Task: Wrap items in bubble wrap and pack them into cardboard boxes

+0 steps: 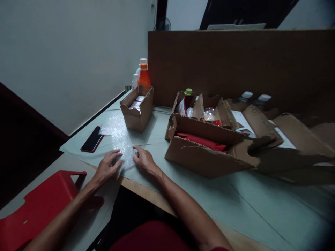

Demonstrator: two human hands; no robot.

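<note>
A strip of clear bubble wrap lies on the pale green cloth, with a side piece reaching left over the edge of a dark phone. My left hand rests at the wrap's left edge, fingers curved and spread, thumb apart from them. On the opposite edge is my right hand, its thumb and forefinger apart and touching or close to the wrap. Neither hand visibly grips it. Beyond the wrap stands a small cardboard box with white packets inside.
Several open cardboard bins fill the right side; the nearest bin holds a red packet. An orange bottle stands at the back corner. A red plastic stool is at lower left. A brown panel borders the table's back.
</note>
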